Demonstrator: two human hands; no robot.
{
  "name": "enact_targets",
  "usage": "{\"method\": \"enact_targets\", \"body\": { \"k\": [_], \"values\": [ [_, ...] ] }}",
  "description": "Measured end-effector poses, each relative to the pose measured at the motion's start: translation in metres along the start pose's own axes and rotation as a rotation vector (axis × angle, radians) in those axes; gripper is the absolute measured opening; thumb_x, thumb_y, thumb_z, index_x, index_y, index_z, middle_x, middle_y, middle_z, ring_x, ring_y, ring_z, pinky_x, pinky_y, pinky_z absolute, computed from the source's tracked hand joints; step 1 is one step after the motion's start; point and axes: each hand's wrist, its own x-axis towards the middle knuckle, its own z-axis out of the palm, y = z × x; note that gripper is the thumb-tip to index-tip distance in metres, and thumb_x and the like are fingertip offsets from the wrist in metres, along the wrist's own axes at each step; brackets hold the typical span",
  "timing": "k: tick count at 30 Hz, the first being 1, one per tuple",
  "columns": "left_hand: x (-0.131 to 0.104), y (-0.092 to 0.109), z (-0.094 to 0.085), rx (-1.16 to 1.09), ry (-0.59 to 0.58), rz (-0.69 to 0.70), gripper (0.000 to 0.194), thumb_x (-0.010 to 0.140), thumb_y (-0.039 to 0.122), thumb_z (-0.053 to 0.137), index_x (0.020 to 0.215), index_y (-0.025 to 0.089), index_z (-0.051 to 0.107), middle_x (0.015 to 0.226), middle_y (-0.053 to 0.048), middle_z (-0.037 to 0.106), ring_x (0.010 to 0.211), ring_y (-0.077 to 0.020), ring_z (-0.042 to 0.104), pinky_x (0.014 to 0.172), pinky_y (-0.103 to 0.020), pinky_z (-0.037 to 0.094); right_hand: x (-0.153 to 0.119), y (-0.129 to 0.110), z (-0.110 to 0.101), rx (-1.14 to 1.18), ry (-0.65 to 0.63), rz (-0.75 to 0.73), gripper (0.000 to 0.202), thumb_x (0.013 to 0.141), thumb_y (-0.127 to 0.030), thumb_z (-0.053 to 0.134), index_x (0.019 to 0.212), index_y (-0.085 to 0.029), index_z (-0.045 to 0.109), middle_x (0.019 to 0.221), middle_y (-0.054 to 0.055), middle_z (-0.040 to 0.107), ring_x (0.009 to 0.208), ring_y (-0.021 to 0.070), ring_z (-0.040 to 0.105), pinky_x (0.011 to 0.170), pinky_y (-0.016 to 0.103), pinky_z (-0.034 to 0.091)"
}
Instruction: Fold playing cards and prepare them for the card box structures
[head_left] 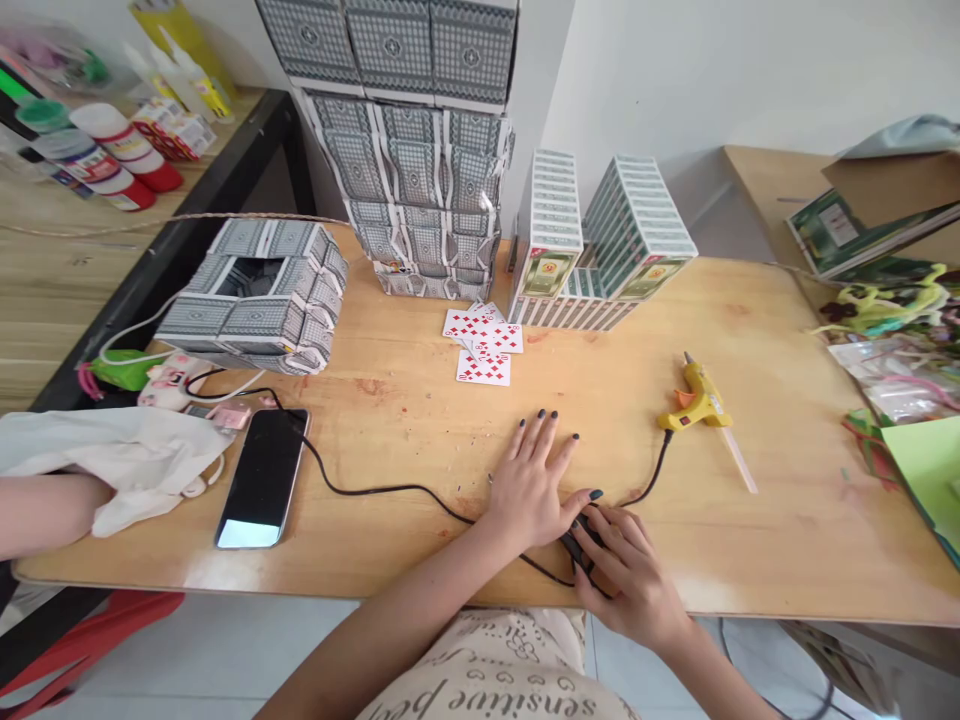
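Observation:
My left hand (pixel 529 480) lies flat on the wooden table (pixel 787 540), fingers spread, holding nothing. Just beside it, my right hand (pixel 626 570) curls around a small black object (pixel 581 535) on the black cord (pixel 375 489) near the table's front edge. The cord runs right up to a yellow glue gun (pixel 694 400) lying on the table, with a glue stick (pixel 739 458) behind it. A few red playing cards (pixel 484 345) lie face up beyond my hands.
A black phone (pixel 262 478) lies at front left next to a white cloth (pixel 127 450). A box made of card packs (pixel 259 295), a tall card-pack stack (pixel 424 200) and boxed decks (pixel 600 240) stand at the back. Craft papers (pixel 900 400) crowd the right edge. Another person's arm (pixel 45 510) rests at far left.

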Motion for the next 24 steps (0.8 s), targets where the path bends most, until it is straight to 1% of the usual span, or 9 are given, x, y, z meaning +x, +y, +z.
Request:
{"method": "enact_targets", "body": {
  "k": [6,12,18,20,22,24],
  "values": [
    [0.003,0.000,-0.001,-0.013,0.001,-0.014,0.069,0.082,0.061,0.040,0.136,0.017,0.036,0.150,-0.009,0.020,0.138,-0.0288,0.011,0.113,-0.048,0.013,0.000,0.002,0.002,-0.027,-0.001,0.001,0.039,0.074,-0.017,0.058,0.112,-0.017,0.061,0.112,0.015,0.061,0.101,0.0295,0.055,0.081,0.049,0.048],
    [0.003,0.000,0.001,-0.008,0.000,-0.016,0.073,0.080,0.063,0.042,0.136,0.016,0.036,0.149,-0.009,0.021,0.138,-0.0295,0.011,0.113,-0.047,0.012,-0.004,0.001,0.009,-0.032,0.041,-0.028,0.044,0.071,-0.015,0.061,0.115,-0.013,0.058,0.111,0.017,0.060,0.100,0.0311,0.055,0.080,0.051,0.047],
    [0.004,-0.001,0.002,0.007,0.012,0.006,0.069,0.081,0.060,0.043,0.133,0.015,0.039,0.145,-0.012,0.028,0.136,-0.0300,0.017,0.112,-0.047,0.015,-0.006,0.000,0.016,-0.053,0.086,-0.034,0.048,0.070,-0.015,0.063,0.118,-0.015,0.056,0.111,0.017,0.060,0.101,0.0314,0.054,0.080,0.051,0.047],
    [0.010,-0.004,0.001,0.009,0.026,0.016,0.067,0.081,0.060,0.043,0.130,0.014,0.042,0.142,-0.013,0.033,0.134,-0.0299,0.022,0.112,-0.046,0.018,-0.003,-0.002,0.020,-0.067,0.101,-0.003,0.048,0.071,-0.015,0.063,0.118,-0.015,0.056,0.110,0.016,0.060,0.100,0.0308,0.054,0.080,0.051,0.047],
    [0.020,-0.009,-0.001,0.015,0.036,0.036,0.062,0.082,0.058,0.044,0.126,0.014,0.046,0.136,-0.014,0.040,0.131,-0.0297,0.029,0.110,-0.045,0.022,0.003,-0.003,0.025,-0.093,0.141,0.064,0.046,0.071,-0.016,0.063,0.117,-0.016,0.057,0.110,0.016,0.060,0.098,0.0307,0.054,0.079,0.052,0.047],
    [0.030,-0.015,-0.002,0.023,0.041,0.058,0.058,0.082,0.056,0.045,0.123,0.015,0.048,0.133,-0.013,0.043,0.129,-0.0295,0.032,0.109,-0.045,0.025,0.010,-0.002,0.029,-0.111,0.172,0.114,0.045,0.072,-0.016,0.063,0.116,-0.016,0.057,0.111,0.017,0.060,0.098,0.0309,0.054,0.078,0.052,0.047]
  ]
}}
